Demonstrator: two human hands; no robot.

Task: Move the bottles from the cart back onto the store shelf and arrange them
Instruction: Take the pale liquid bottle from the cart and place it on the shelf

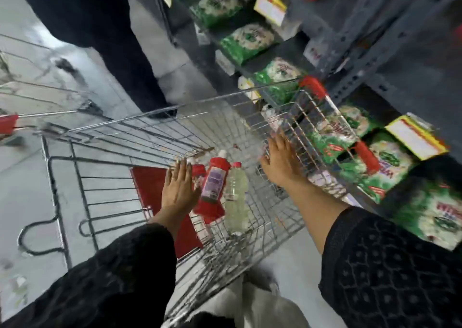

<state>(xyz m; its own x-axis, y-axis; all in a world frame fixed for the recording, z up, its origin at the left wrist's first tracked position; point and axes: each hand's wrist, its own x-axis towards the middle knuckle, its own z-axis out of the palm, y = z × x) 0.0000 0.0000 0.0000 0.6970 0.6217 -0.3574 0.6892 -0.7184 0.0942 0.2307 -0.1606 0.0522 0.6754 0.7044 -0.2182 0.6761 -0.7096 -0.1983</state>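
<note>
**Both hands down in the cart, nothing picked up yet**

My left hand (178, 187) is flat and open, fingers together, its edge against the small red bottle (198, 177) at the left of the pile; I judge I am steadying or gathering the bottles, since nothing is gripped. My right hand (280, 161) is also spread open and empty, hovering low by the right wall of the silver wire shopping cart (160, 127), near a pale blurred item behind the mesh that I cannot identify.

Between my hands lie the bottles, on the cart floor, necks pointing away from me. The big red plastic bottle with a white cap and purplish label (212, 185) lies tilted over the small one. Just beside it, touching, is a clear bottle of pale yellowish liquid with a red cap (236, 197).

The cart stands close against the dark metal store shelf (370, 60) on my right, I think to keep the reach short. That shelf holds rows of green and white packets (246, 41) with yellow-edged price tags (271, 6)
</note>
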